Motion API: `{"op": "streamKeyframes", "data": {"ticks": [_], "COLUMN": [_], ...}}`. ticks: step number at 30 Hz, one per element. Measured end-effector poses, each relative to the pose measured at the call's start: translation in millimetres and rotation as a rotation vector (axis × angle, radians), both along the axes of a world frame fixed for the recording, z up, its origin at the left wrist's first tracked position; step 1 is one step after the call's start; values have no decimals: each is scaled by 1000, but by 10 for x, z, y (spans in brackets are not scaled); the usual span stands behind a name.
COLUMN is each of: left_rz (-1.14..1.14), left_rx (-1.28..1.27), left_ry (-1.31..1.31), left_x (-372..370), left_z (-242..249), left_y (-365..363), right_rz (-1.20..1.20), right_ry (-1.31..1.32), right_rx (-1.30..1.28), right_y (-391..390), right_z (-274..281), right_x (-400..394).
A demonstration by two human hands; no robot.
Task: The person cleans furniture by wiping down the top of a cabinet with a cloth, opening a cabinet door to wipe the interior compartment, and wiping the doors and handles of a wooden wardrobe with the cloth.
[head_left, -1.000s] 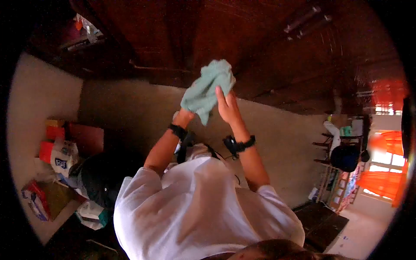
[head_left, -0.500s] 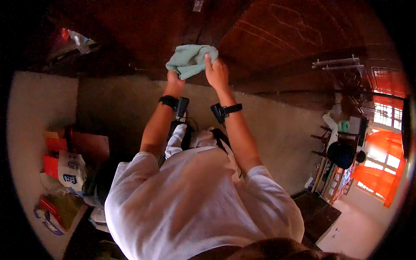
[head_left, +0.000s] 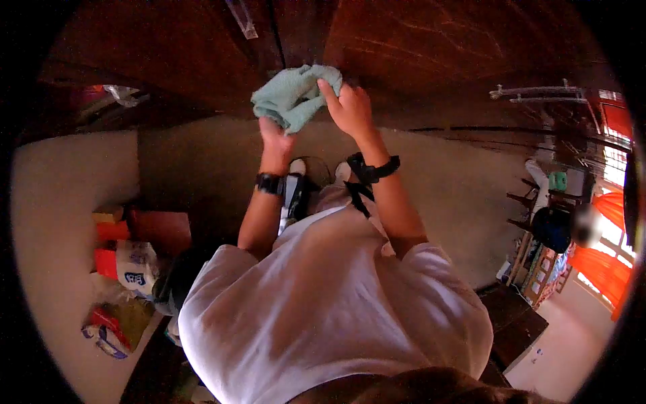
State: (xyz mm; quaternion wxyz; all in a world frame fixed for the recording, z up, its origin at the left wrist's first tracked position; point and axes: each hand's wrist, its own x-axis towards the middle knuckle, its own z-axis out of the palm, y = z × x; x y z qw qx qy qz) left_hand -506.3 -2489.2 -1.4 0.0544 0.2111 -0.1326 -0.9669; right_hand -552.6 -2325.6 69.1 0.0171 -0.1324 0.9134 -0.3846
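A pale green cloth [head_left: 291,94] is bunched between my two hands, in front of a dark reddish-brown wooden surface [head_left: 410,54]. My left hand [head_left: 274,133] grips its lower edge from below, and the fingers are mostly hidden by the cloth. My right hand [head_left: 348,108] pinches the right end of the cloth with the thumb on top. Each wrist wears a black band. Above the cloth, a clear handle [head_left: 243,20] shows on the wood.
Bags and boxes [head_left: 138,266] stand on the lower left. At the right are a second clear handle [head_left: 542,94], a rack with a dark round object [head_left: 553,229], and a window with orange curtains [head_left: 595,269]. My feet [head_left: 297,167] show on the floor below.
The view has shifted, so the room's items appear farther right. The cloth is folded differently, and my right hand has turned slightly, still holding it.
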Motion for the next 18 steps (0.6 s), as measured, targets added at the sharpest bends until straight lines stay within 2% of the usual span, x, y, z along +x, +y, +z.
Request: {"op": "streamKeyframes", "data": {"ticks": [2,3,5,6,8,9,10,12,13,14,16,17,18], "left_rz": [-18,-26,-160,-170,-191,-262,-266,-314,-349,-352,-488,-537,-536], "left_rx": [169,156,279,273,53,159,150,171,317,313,107,-63,-58], "left_ry": [-143,-154,114,109,-112,-71,-71,-209,-87,-86,-121,-214,-215], "left_x": [-104,-174,-280,-286,-314,-335,-331,-305,-278,-283,-312,-248,-191], "left_z": [-305,-544,-932,-877,-712,-684,-664,-614,-630,-630,-482,-99,66], "left_y": [59,82,171,260,378,373,382,468,471,491,598,661,718], "right_rz": [21,22,8,-6,-22,-25,-27,-63,-95,-97,-148,-210,-209], "right_ry": [7,-54,-122,-108,-89,-114,-139,-208,-281,-279,-58,-201,-202], "right_rx": [12,87,154,185,209,138,68,62,65,61,45,-37,-33], "right_y": [115,163,260,307,360,383,392,439,468,510,666,746,804], "right_z": [-529,-704,-941,-1024,-1078,-1069,-1063,-1040,-1023,-1098,-1377,-1394,-1269], "right_x": [-38,-35,-1,6,6,23,41,57,56,64,89,83,96]}}
